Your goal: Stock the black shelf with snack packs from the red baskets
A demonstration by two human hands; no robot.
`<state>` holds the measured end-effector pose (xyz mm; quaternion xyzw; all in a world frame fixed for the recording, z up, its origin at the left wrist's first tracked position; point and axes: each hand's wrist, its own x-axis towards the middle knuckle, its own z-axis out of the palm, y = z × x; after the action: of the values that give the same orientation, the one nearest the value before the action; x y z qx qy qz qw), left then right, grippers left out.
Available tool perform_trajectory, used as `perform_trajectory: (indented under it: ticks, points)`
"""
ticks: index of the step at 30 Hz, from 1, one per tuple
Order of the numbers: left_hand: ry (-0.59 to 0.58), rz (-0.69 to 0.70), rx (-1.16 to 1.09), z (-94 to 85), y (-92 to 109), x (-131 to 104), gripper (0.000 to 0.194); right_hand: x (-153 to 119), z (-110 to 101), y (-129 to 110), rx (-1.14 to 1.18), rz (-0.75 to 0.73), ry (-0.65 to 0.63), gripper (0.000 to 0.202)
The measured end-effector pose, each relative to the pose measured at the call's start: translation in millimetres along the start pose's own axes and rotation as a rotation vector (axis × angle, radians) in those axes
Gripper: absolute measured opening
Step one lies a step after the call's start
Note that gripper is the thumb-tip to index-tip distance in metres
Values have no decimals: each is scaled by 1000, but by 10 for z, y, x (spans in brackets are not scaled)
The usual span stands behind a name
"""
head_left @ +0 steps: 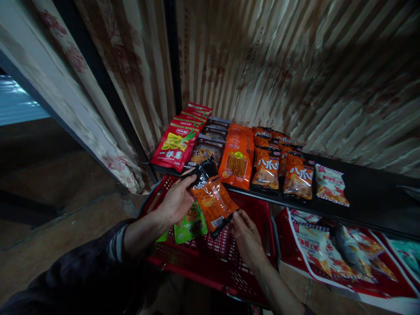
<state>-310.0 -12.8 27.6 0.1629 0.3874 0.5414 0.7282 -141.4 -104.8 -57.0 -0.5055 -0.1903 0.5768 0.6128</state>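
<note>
Over a red basket [210, 267], my left hand [179, 197] grips the black upper end of orange and black snack packets [215, 203]. My right hand [246, 229] pinches their lower right corner. The packets overlap, so their number is unclear. Beneath them in the basket lies a green packet [191, 225]. Behind the basket, a black shelf [364, 197] bears red packets [173, 146], dark packets [206, 153], an orange pouch [236, 164], several orange and black packets [298, 175] and a white and red packet [330, 184].
Below the shelf at the right stands a red and white box [290, 245] holding several packets. Another with pale green packets [407, 253] is at the right edge. A patterned curtain [262, 65] hangs behind the shelf, with dark posts [173, 57] at the left.
</note>
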Motion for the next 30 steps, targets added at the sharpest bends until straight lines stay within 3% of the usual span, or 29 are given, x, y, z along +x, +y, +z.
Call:
perform_trajectory:
  ticks: [7, 13, 19, 30]
  points:
    - [-40, 5, -2, -49, -41, 6, 16, -28, 43, -19, 48, 34, -88, 42]
    - [-113, -17, 116, -100, 51, 64, 22, 32, -6, 8, 105, 31, 10, 38]
    - [-72, -39, 241, -138, 152, 173, 24, 37, -10, -21, 109, 26, 89, 40]
    - [-173, -18, 470, -216, 196, 237, 26, 13, 26, -98, 122, -11, 96, 43]
